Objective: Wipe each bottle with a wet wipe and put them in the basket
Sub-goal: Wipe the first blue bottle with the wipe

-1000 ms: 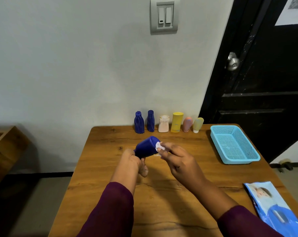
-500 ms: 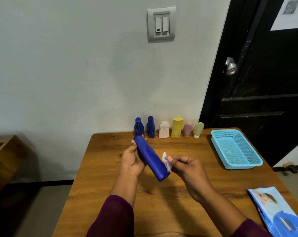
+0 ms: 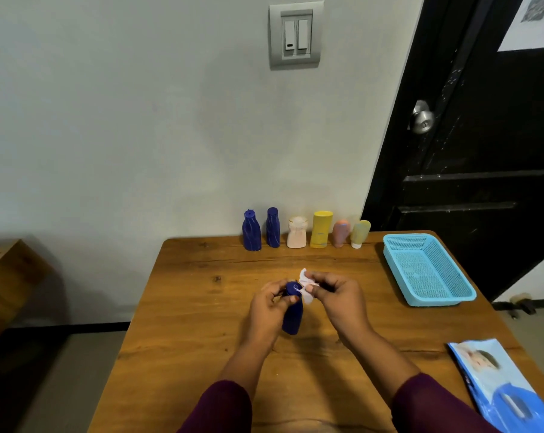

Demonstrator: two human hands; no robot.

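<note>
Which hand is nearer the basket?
Right. The right hand, pinching the wipe, is left of the basket; the left hand, holding the blue bottle, is farther left.

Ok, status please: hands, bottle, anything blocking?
Left hand grips blue bottle. Right hand pinches wet wipe at its top. Nothing lies between bottle and basket.

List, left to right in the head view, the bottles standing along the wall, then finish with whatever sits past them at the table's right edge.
first dark blue bottle → second dark blue bottle → cream bottle → yellow bottle → pink tube → pale green tube → blue basket
</note>
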